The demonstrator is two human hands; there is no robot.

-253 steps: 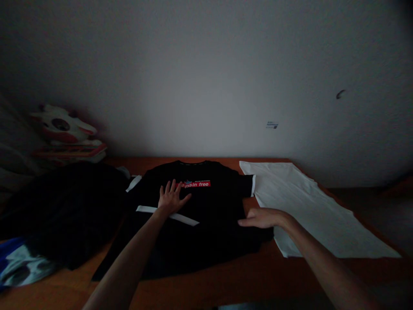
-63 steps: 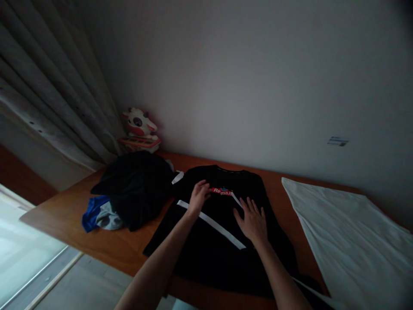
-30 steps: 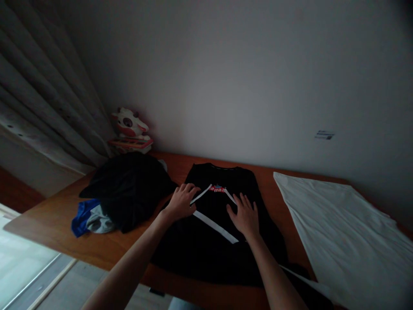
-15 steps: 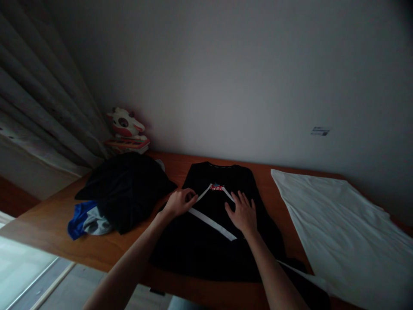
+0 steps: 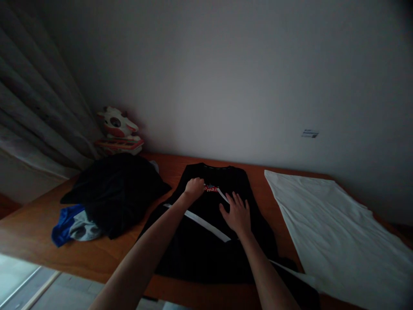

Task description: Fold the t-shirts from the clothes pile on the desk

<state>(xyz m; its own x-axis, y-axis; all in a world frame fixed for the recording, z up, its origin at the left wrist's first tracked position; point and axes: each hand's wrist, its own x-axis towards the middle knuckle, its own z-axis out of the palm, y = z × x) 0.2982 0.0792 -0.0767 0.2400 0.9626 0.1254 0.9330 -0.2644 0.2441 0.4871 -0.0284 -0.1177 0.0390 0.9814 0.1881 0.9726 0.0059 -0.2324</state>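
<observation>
Shirt (image 5: 209, 207): on the table (image 5: 109, 256), between dark clothes (image 5: 119, 185) and white cloth (image 5: 329, 224)
Left hand (image 5: 194, 188): beside the red print (image 5: 211, 189), fingers curled; cannot tell whether they grip fabric
Right hand (image 5: 238, 213): fingers spread wide over the front, beside a white strip (image 5: 222, 195)

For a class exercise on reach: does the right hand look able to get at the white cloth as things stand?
Probably yes: the right hand is spread open over the black shirt, and only the shirt's flat edge and a strip of table separate it from the white cloth.
</observation>
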